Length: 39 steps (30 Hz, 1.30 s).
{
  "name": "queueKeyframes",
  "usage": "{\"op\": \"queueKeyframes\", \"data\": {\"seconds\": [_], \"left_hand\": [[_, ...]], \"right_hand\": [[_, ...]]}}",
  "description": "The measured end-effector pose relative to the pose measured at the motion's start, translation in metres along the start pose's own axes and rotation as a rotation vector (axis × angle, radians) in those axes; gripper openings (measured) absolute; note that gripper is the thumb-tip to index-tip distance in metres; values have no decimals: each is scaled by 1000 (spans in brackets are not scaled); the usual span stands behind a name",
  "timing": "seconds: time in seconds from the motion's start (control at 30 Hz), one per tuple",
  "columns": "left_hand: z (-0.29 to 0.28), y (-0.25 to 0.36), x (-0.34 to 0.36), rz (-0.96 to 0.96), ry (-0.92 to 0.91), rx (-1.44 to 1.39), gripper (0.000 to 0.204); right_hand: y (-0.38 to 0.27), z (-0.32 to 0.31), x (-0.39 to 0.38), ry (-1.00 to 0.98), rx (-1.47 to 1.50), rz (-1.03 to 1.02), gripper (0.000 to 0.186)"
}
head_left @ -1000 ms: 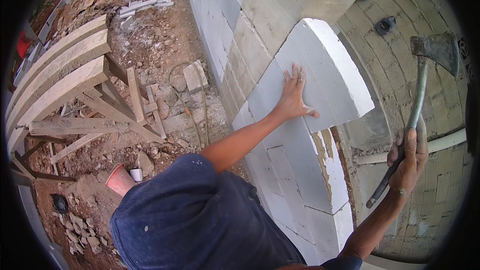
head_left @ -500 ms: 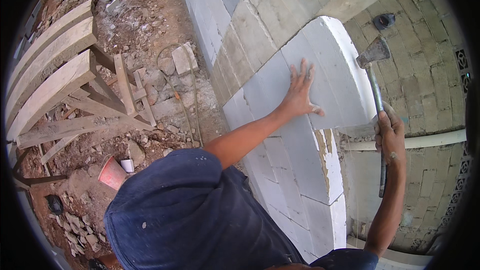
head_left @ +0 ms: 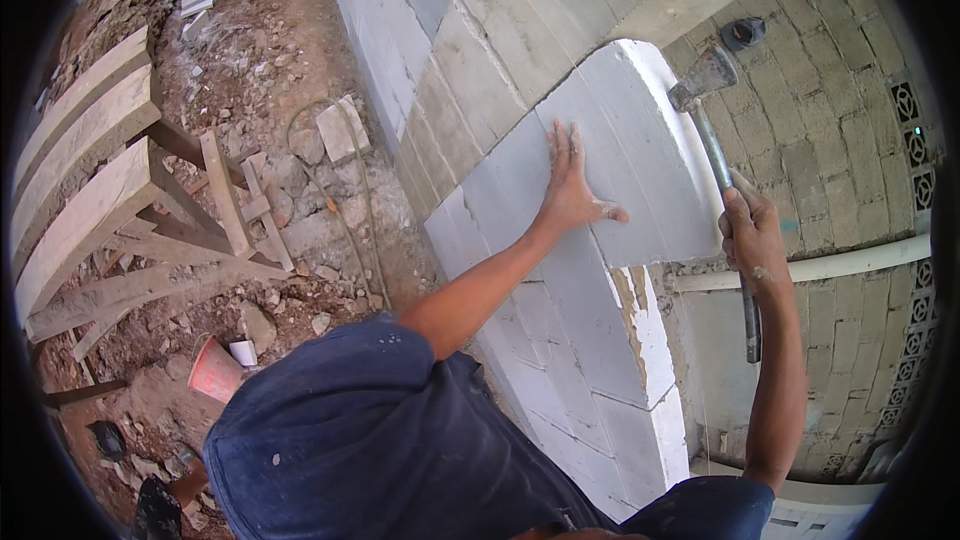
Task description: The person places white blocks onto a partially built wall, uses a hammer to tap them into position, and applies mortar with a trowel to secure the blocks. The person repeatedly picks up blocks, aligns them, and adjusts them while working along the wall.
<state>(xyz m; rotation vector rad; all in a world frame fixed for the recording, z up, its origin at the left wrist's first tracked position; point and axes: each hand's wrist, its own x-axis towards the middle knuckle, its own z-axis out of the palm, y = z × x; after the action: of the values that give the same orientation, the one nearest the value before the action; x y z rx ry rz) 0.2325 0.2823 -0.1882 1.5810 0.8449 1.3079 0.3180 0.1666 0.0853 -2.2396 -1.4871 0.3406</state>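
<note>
My left hand [head_left: 574,192] lies on the grey face of a lightweight concrete block [head_left: 645,155], its thumb stretched away from the fingers. That block sits on top of a wall of similar pale blocks [head_left: 545,305], against a grey concrete column [head_left: 560,10]. On the other side of the block, my right hand [head_left: 752,230] is wrapped round the handle of a hatchet [head_left: 711,140] with a flared, mortar-stained metal head. The head is up beside the block's white edge; whether it touches cannot be told. The handle's lower end sticks out below my fist.
Wooden trestles [head_left: 130,180] stand on rubble-strewn ground at left. A reddish bucket [head_left: 215,370] is near my left side, and a thin hose [head_left: 345,195] runs along the ground. Beyond the wall at right are a pale pipe [head_left: 860,258] and a rough brick surface [head_left: 840,170].
The whole view has shifted slightly left. The hatchet head has come closer to the block's white edge. My left hand remains on the block, its fingers somewhat closer together.
</note>
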Motion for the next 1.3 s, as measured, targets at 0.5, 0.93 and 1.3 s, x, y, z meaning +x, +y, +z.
{"op": "queueKeyframes", "data": {"seconds": [0.5,0.93,1.3], "left_hand": [[-3,-2,5,-28,-27,128,167],[-28,15,2,-35,-8,135,135],[-53,197,144,685,-654,580,55]], "right_hand": [[2,-3,-28,83,155,103,48],[34,-21,-73,347,298,90,51],[148,-69,-53,410,410,181,51]]}}
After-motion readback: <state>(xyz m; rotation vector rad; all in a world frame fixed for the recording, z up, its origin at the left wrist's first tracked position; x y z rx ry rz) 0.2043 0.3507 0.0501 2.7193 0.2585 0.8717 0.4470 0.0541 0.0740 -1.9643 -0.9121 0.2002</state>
